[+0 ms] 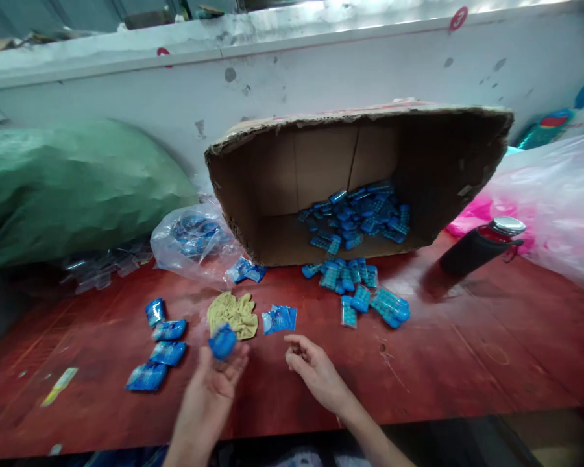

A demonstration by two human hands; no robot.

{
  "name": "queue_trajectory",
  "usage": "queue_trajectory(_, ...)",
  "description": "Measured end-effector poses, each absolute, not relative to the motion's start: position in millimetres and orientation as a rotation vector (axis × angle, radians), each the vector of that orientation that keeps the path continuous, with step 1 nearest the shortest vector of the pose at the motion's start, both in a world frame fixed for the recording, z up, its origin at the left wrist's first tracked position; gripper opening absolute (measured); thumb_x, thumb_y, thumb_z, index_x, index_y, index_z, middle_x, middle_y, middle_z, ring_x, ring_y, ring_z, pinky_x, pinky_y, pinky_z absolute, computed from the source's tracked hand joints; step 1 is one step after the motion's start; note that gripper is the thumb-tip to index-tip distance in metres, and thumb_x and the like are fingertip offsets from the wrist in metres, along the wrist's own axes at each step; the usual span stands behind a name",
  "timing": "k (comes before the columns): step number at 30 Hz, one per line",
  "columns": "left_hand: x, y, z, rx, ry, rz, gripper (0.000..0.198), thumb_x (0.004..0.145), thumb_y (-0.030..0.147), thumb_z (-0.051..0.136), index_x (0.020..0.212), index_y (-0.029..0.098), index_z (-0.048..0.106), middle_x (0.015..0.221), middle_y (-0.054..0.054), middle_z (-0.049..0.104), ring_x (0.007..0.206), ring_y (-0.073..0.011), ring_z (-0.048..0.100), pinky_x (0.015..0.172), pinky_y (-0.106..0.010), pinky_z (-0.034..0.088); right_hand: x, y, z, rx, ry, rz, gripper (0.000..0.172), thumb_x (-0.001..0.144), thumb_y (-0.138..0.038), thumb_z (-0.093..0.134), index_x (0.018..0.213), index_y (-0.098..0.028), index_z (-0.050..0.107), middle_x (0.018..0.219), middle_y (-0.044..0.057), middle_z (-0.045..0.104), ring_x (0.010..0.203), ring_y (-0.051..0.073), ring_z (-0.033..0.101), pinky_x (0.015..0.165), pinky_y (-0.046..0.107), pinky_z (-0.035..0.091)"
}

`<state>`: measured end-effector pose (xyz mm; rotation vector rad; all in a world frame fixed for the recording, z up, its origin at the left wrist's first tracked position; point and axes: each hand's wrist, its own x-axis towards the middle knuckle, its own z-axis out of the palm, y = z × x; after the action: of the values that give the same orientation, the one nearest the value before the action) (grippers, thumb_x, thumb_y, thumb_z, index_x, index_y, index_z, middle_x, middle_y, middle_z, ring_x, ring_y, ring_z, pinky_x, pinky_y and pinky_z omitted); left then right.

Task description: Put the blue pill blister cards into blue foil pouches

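Note:
My left hand (220,383) is turned palm up, its thumb and fingers closed on a small blue packet (222,342), which is smeared by motion. To its right, my right hand (318,375) hovers over the red table with loosely bent fingers, a gap between them and nothing visible in them. Flat blue sachets (279,319) lie just beyond the right hand. A crumpled yellow-green glove (233,312) lies behind the held packet. Left of my left hand, several filled blue packets (168,353) form a rough column.
A cardboard box (277,185) on its side holds blue-capped containers (355,217); more containers (349,311) lie before it. A clear bag (194,237) of blue sachets and a green sack (78,188) stand left. A black bottle (477,250) and pink-white bags (559,201) are right.

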<state>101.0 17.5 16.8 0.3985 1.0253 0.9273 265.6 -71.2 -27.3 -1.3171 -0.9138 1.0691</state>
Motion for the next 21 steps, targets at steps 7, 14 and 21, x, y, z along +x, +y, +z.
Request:
queue_trajectory(7, 63.7, 48.7, 17.9, 0.705, 1.334, 1.065, 0.026, 0.076, 0.031, 0.05, 0.099, 0.02, 0.056, 0.092, -0.006, 0.065, 0.099, -0.0209, 0.056, 0.093, -0.038, 0.036, 240.1, 1.9, -19.5, -1.856, -1.631, 0.558, 0.031, 0.08, -0.031, 0.052, 0.109, -0.023, 0.05, 0.096, 0.006, 0.061, 0.084, 0.02, 0.058, 0.069, 0.028, 0.043)
queue_trajectory(14, 118.6, 79.0, -34.3, 1.782, 1.436, 0.946, 0.033, 0.068, 0.032, 0.057, 0.099, 0.02, 0.06, 0.131, -0.012, 0.045, 0.129, -0.0277, 0.021, 0.104, -0.045, 0.006, 220.5, 43.0, -24.5, -1.957, -1.807, 0.444, 0.02, 0.084, -0.017, 0.039, 0.085, -0.021, 0.059, 0.083, 0.004, 0.066, 0.073, 0.019, 0.06, 0.059, 0.025, 0.041)
queue_trajectory(21, 121.5, 60.5, -56.9, 1.912, 1.487, 0.916, 0.046, 0.07, 0.033, 0.056, 0.111, 0.013, 0.054, 0.137, -0.021, 0.032, 0.131, -0.0311, 0.013, 0.102, -0.05, 0.002, 274.2, -6.8, -31.0, -2.138, -1.743, 0.226, 0.019, 0.083, -0.023, 0.048, 0.1, -0.026, 0.056, 0.094, 0.006, 0.058, 0.087, 0.022, 0.051, 0.067, 0.029, 0.038)
